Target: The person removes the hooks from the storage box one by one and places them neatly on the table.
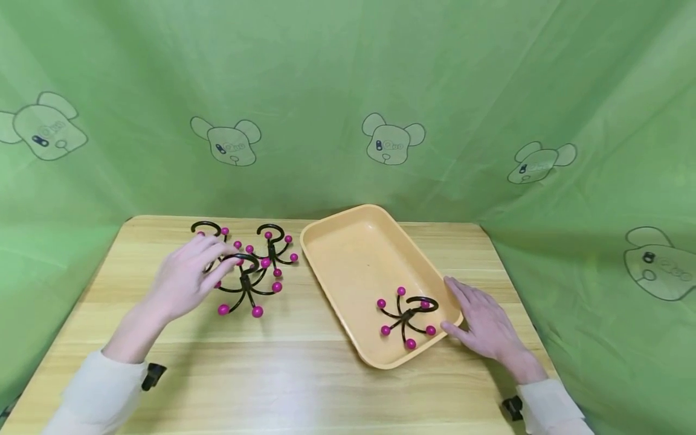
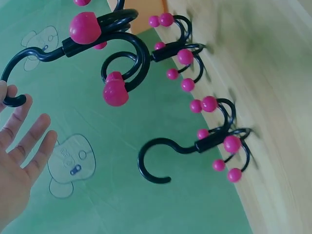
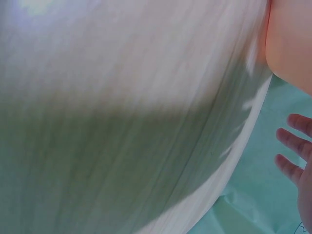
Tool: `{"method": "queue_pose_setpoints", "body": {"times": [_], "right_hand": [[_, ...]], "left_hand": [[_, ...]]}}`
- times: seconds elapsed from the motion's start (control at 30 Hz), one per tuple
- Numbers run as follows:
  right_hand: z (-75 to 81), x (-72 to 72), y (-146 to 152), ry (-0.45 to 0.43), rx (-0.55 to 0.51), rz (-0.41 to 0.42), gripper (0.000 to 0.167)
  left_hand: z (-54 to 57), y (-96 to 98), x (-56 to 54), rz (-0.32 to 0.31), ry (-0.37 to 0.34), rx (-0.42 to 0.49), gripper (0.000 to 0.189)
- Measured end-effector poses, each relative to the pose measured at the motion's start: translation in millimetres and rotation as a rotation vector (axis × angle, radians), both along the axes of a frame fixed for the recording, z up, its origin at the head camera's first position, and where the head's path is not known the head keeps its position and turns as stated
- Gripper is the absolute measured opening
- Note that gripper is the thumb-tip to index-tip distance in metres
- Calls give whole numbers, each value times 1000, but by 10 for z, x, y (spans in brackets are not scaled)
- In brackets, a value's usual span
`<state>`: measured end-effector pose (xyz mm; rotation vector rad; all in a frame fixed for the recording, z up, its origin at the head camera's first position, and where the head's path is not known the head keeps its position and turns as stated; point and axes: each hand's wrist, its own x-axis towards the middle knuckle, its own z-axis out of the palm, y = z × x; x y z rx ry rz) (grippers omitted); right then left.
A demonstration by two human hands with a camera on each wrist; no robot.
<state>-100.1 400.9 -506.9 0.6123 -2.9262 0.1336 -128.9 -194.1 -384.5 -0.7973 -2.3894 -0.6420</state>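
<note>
My left hand [image 1: 187, 275] pinches the curved top of a black hook rack [image 1: 246, 281] between thumb and fingertips; its several arms end in pink balls and hang downward. In the left wrist view, the same hook rack [image 2: 73, 48] is held at its hook tip by the left hand [image 2: 22, 156]. Two like hook racks [image 1: 272, 249] [image 2: 209, 141] stand behind it on the table, one partly hidden by the hand. A fourth hook rack [image 1: 407, 315] lies in the peach tray [image 1: 337, 308]. My right hand [image 1: 484, 320] touches the tray's near right corner, fingers spread.
The tray sits slantwise on a wooden table [image 1: 293, 386]. Behind and beside the table hangs a green cloth [image 1: 315, 121] printed with bear heads. The cloth meets the table's back edge.
</note>
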Motion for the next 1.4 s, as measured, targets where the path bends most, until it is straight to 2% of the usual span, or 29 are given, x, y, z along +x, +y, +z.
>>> {"method": "queue_pose_setpoints", "body": {"times": [0.17, 0.57, 0.8, 1.0, 1.4], "right_hand": [[2, 4, -8, -1, -4, 0, 103], [2, -11, -36, -18, -10, 0, 102], [17, -16, -49, -24, -20, -9, 101], [21, -10, -59, -29, -25, -10, 101], [22, 9, -32, -30, -21, -15, 101]], "left_hand": [[-25, -145, 89, 22, -18, -12, 25], [-172, -484, 260, 115, -73, 0, 19], [-340, -610, 300, 176, -45, 14, 15], [-469, -696, 353, 205, -69, 13, 16], [-607, -841, 451, 265, -87, 12, 16]]}}
